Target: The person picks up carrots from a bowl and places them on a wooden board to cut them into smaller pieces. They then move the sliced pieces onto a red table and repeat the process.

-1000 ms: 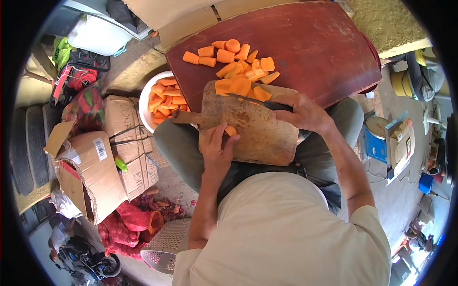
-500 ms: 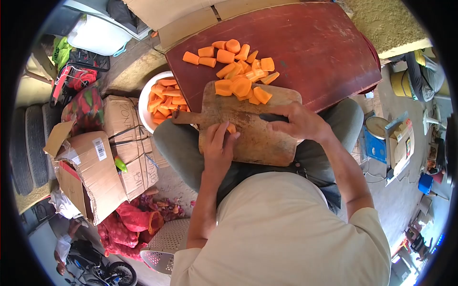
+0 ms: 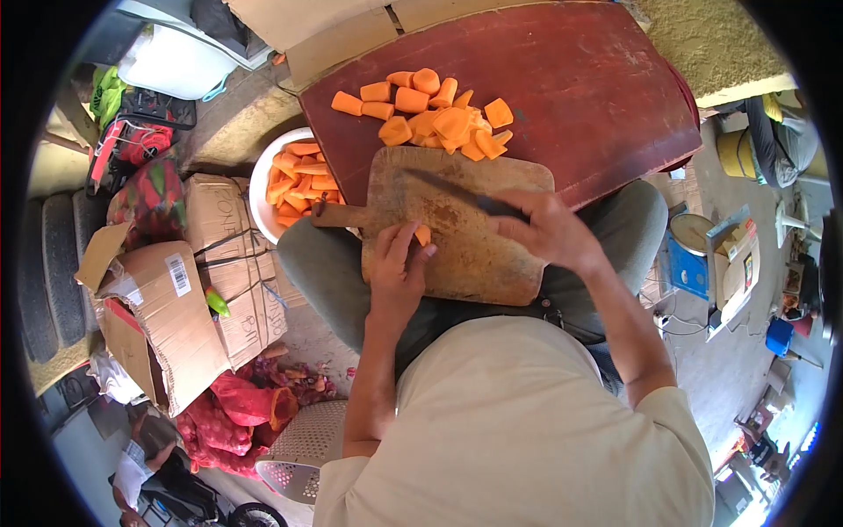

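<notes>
A wooden cutting board (image 3: 474, 263) lies across my lap, its handle pointing left. My left hand (image 3: 399, 263) pinches a small piece of carrot (image 3: 423, 234) against the board's left half. In my right hand (image 3: 549, 230) is a knife (image 3: 448, 188), gripped by its dark handle, the blade angled up and left above the board. Cut carrot chunks (image 3: 452, 123) are heaped just past the board's far edge, with more pieces spread to the left on the red table (image 3: 580, 97).
A white bowl (image 3: 258, 189) of carrot pieces stands left of the table. Cardboard boxes (image 3: 149, 299), red net sacks (image 3: 219, 426) and a perforated basket (image 3: 299, 457) sit at my left. A person (image 3: 140, 461) is at lower left, near a motorcycle (image 3: 189, 492).
The knife has swung up and left, its blade now showing over the board. Carrot chunks at the board's far edge have shifted onto the table. My left hand stays nearly in place.
</notes>
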`<act>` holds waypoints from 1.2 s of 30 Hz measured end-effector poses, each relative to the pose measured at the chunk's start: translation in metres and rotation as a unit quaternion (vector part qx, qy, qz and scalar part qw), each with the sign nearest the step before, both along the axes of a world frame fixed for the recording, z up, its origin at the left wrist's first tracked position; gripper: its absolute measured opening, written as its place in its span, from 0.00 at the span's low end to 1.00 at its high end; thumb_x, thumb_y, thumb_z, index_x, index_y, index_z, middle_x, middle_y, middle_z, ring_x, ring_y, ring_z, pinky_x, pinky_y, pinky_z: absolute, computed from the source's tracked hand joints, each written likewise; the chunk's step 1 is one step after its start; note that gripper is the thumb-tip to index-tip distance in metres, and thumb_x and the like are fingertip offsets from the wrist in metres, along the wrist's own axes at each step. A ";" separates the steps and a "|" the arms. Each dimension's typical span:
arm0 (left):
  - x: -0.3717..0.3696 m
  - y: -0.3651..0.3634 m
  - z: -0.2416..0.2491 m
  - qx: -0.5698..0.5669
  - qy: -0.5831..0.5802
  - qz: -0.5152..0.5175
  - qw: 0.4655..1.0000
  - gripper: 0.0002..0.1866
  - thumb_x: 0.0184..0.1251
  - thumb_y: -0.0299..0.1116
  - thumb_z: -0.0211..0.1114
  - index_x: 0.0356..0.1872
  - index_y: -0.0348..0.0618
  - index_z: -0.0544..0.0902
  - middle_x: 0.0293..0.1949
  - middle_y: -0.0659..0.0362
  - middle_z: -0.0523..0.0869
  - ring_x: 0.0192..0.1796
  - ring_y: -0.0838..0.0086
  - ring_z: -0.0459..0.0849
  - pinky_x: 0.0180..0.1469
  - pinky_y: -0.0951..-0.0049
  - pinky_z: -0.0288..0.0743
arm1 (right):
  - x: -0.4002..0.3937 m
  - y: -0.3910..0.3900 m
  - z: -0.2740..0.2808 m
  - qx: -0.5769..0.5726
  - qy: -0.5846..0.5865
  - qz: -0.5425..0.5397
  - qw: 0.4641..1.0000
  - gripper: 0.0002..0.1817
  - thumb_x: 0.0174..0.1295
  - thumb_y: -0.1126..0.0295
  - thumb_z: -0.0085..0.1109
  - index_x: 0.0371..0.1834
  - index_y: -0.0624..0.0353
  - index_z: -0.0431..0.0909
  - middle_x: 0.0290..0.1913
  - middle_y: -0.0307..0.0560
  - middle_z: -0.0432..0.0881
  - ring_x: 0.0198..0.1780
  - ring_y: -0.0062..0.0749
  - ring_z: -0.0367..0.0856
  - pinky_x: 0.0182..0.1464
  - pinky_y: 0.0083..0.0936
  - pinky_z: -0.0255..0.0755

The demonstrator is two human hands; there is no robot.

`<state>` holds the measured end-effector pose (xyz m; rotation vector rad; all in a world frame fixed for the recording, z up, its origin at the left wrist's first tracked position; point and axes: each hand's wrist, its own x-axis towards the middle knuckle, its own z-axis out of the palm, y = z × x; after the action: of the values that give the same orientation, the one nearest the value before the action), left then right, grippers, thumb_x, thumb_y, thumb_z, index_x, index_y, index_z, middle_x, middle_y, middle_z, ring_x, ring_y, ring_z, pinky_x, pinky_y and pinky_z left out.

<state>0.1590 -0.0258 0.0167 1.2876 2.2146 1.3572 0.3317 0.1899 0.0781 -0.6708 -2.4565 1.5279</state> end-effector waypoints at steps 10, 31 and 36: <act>-0.005 0.029 -0.011 0.037 0.033 0.004 0.999 0.19 0.73 0.20 0.75 0.62 0.32 0.85 0.54 0.48 0.88 0.46 0.60 0.92 0.49 0.64 0.87 | 0.025 -0.049 0.009 -0.107 -0.050 -0.031 0.992 0.19 0.80 0.60 0.68 0.59 0.68 0.84 0.34 0.58 0.84 0.35 0.36 0.80 0.42 0.37 0.78; -0.006 0.020 -0.026 0.079 -0.007 0.081 0.994 0.15 0.66 0.18 0.78 0.53 0.34 0.88 0.46 0.50 0.91 0.42 0.62 0.93 0.47 0.65 0.86 | 0.022 -0.056 0.044 -0.134 -0.093 0.015 0.987 0.24 0.82 0.60 0.65 0.72 0.66 0.78 0.43 0.60 0.87 0.41 0.46 0.86 0.49 0.37 0.81; -0.004 0.019 -0.026 0.082 0.029 0.081 0.993 0.16 0.64 0.18 0.80 0.53 0.35 0.88 0.48 0.50 0.92 0.43 0.62 0.93 0.48 0.64 0.85 | 0.027 -0.059 0.050 -0.124 -0.077 0.001 0.989 0.22 0.83 0.59 0.63 0.67 0.66 0.79 0.43 0.65 0.89 0.43 0.62 0.90 0.48 0.45 0.81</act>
<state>0.1545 -0.0068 -0.0094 1.2372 2.3320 1.6109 0.3587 0.1306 0.1286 -0.8580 -2.3940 1.8677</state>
